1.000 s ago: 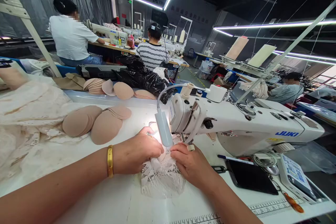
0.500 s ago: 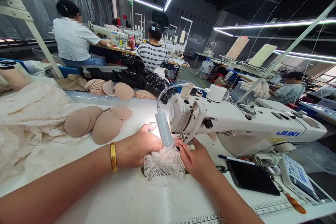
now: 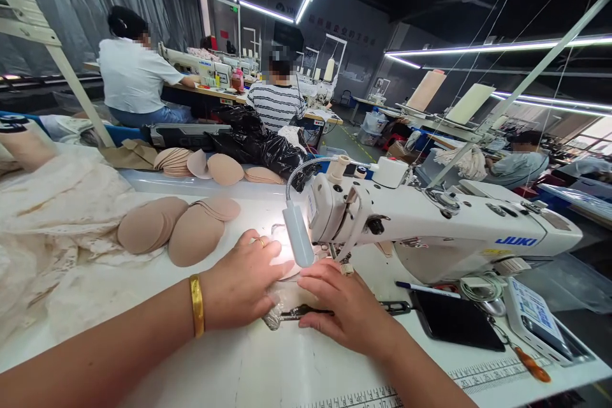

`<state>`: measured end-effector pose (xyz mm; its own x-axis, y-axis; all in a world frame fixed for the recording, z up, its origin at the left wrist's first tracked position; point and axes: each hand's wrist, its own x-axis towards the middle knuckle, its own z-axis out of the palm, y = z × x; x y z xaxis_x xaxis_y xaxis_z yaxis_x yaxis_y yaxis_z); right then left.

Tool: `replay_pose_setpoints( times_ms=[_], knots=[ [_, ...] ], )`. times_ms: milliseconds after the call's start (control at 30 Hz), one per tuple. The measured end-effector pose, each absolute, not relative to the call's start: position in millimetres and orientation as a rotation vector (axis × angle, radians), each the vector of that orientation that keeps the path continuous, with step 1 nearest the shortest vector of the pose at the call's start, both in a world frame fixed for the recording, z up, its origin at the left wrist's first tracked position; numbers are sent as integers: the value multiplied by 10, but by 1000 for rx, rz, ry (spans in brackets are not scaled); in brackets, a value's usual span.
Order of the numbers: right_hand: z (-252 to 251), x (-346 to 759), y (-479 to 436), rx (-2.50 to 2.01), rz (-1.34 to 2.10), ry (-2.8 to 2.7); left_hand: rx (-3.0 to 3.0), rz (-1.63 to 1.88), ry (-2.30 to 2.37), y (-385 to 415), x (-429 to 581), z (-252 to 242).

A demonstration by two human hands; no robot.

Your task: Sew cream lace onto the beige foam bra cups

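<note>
My left hand (image 3: 243, 282), with a gold bangle at the wrist and a ring, lies flat with fingers stretched toward the needle of the white JUKI sewing machine (image 3: 430, 224). My right hand (image 3: 345, 306) also lies flat, fingers pointing left, just in front of the presser foot. Between and under both hands is a small piece of lace fabric (image 3: 273, 317), mostly hidden. Dark metal thread snips (image 3: 306, 313) lie on the table under my right fingertips. The machine's gooseneck lamp (image 3: 297, 240) shines on the spot.
Beige foam cups (image 3: 191, 237) lie behind my left hand, more of them (image 3: 224, 168) farther back. A heap of cream lace (image 3: 52, 217) fills the left. A black phone (image 3: 454, 329), pen (image 3: 425, 289), control panel (image 3: 535, 319) and orange-handled tool (image 3: 530, 363) sit right. Other people sew at tables behind.
The bunched lace that both hands gripped at the needle is now pressed flat and mostly covered. Both hands have opened out flat and slid slightly toward me; the snips now show.
</note>
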<state>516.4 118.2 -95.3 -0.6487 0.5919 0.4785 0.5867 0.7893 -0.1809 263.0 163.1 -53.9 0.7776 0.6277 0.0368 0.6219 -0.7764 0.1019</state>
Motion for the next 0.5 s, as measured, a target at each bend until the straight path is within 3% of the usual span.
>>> replay_pose_setpoints(
  times_ms=[100, 300, 500],
  knots=[
    [-1033, 5131, 1216, -991, -43, -2495, 2822, -16, 1140, 1495, 2689, -501],
    [-1022, 5292, 1289, -1115, -216, -2434, 2731, 21, 956, 1497, 2624, -495],
    [-692, 5555, 1253, -1111, 239, -2476, 2781, 175, 664, 1644, 2622, -601]
  ],
)
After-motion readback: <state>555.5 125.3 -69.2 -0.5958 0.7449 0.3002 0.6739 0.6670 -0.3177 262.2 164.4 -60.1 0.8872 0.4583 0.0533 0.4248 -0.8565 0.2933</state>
